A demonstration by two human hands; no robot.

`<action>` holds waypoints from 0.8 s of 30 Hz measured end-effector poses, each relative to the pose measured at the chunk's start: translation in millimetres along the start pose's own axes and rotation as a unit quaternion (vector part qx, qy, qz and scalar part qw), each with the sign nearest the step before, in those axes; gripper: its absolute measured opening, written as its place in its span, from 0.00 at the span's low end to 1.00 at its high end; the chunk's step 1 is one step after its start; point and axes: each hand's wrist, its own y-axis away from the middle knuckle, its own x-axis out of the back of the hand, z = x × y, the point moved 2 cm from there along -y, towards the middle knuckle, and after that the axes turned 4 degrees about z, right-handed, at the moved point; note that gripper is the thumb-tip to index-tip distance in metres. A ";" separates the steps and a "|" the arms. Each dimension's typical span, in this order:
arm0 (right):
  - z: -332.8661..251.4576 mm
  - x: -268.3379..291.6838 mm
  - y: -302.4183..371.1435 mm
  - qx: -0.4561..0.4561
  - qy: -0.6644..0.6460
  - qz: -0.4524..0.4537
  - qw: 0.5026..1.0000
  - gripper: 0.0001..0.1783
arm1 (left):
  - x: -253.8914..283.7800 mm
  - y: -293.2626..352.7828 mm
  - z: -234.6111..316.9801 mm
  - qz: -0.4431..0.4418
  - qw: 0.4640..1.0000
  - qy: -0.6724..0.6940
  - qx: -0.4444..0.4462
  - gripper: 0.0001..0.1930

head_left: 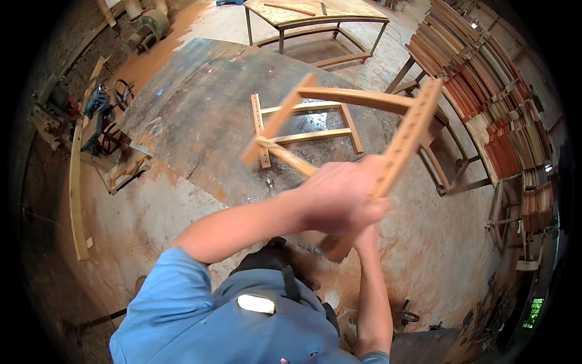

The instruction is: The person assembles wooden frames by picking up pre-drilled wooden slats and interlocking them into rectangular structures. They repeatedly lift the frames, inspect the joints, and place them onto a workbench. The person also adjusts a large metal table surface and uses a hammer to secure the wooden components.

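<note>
I hold up a wooden frame (pixel 357 97) made of bars joined near their ends, with a row of holes along its right bar. My left hand (pixel 345 191) is closed round the frame close to that holed bar, blurred by motion. My right hand (pixel 368 235) comes up beneath the left one, and its fingers are mostly hidden behind it. Just below the hands is the blurred end of a brown wooden piece (pixel 336 247); whether it belongs to the frame I cannot tell. A second wooden frame (pixel 308 135), with two rails between two holed bars, lies flat on a dark metal sheet (pixel 200 103).
At the far side stands a plywood-topped table (pixel 321 13) on metal legs. Stacked wooden strips (pixel 491 91) fill racks on the right. Machinery with handwheels (pixel 109 112) and a long timber strip (pixel 76 194) are at the left. Another metal-legged stand (pixel 454 164) is right of the held frame.
</note>
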 end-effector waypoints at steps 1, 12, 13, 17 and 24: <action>-1.3 -15.2 -13.7 0.000 0.026 -0.013 1.000 0.27 | 11.3 6.5 -15.9 0.000 0.998 -0.064 0.003 0.29; -37.3 -160.1 -166.0 0.192 0.263 -0.130 0.937 0.31 | 95.4 128.4 -164.2 0.061 0.950 -0.155 0.264 0.31; -39.6 -172.9 -177.6 0.229 0.284 -0.127 0.922 0.32 | 97.7 138.1 -168.6 0.065 0.948 -0.139 0.279 0.32; -35.3 -225.7 -215.1 0.325 0.382 -0.093 0.860 0.22 | 97.9 171.9 -184.8 0.064 0.945 -0.130 0.294 0.31; -41.5 -256.0 -253.1 0.322 0.413 -0.202 0.828 0.10 | 95.6 205.6 -209.1 0.028 0.946 -0.179 0.271 0.31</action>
